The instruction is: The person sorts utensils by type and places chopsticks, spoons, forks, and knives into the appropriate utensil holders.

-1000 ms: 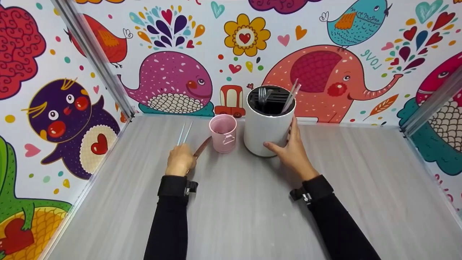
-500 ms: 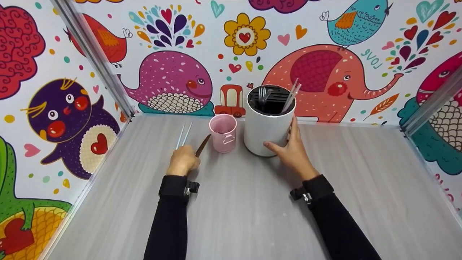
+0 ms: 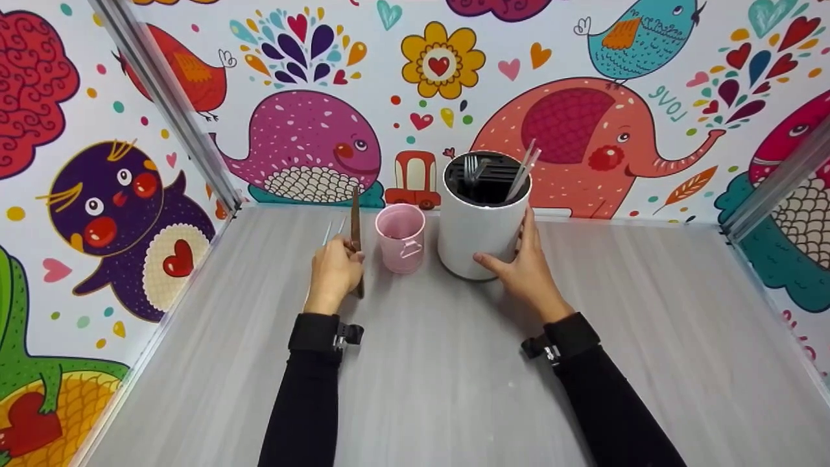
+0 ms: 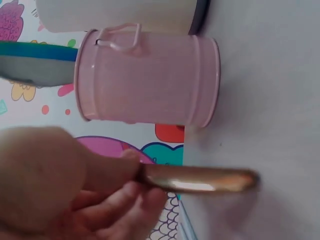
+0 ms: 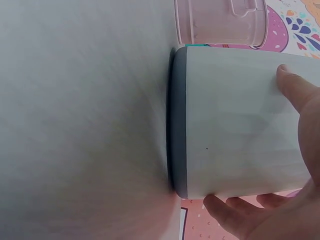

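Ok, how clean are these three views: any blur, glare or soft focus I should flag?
Head view: evenly lit and sharp, soft shadows only; the left hand and right hand read clearly. Left wrist view: the hand is a soft blur up close, the brown utensil shows a glare streak, the pink cup is slightly soft. Right wrist view: the table looks smeared; the white holder is sharper.

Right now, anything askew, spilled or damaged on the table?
Nothing stands out. The pink cup and white utensil holder stand upright; two pale chopsticks lie loose on the table, behind the left hand.
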A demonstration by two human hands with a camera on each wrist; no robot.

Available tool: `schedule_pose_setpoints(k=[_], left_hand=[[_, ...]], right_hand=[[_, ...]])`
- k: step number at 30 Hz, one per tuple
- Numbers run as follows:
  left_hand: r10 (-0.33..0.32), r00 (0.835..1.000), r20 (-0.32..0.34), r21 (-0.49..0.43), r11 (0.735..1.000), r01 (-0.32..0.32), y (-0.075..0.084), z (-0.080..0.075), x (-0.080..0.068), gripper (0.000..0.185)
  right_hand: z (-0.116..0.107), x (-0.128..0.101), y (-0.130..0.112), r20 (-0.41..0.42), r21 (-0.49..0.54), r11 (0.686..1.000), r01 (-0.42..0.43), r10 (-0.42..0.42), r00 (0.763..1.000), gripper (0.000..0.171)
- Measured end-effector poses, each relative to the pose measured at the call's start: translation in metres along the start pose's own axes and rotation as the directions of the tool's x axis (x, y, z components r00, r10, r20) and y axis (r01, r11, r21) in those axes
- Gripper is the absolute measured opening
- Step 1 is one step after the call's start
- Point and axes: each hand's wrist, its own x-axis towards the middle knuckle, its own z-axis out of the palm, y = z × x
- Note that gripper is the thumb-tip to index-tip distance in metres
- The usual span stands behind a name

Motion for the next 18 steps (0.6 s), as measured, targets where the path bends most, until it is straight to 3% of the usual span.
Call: schedule_pose_setpoints(k=[7, 11, 18], left_hand=[[0.039, 0.988, -0.146, -0.125, 0.99, -0.058, 0.005, 0.001, 0.003, 0.016], [0.035, 0.983, -0.178, -0.197, 0.978, -0.07, 0.011, -0.004, 0.002, 0.015], [0.05, 0.97, -0.239, -0.267, 0.957, -0.115, 0.019, -0.013, 0.0, 0.018]], right_hand=[[0.0, 0.0, 0.001, -0.011, 0.006, 1.0, 0.015, -0.015, 1.0, 0.131], [-0.001, 0.0, 0.0, -0.029, -0.003, 1.0, 0.023, -0.023, 0.999, 0.128], [-0.005, 0.0, -0.011, -0.185, 0.011, 0.997, 0.081, -0.078, 0.98, 0.102]])
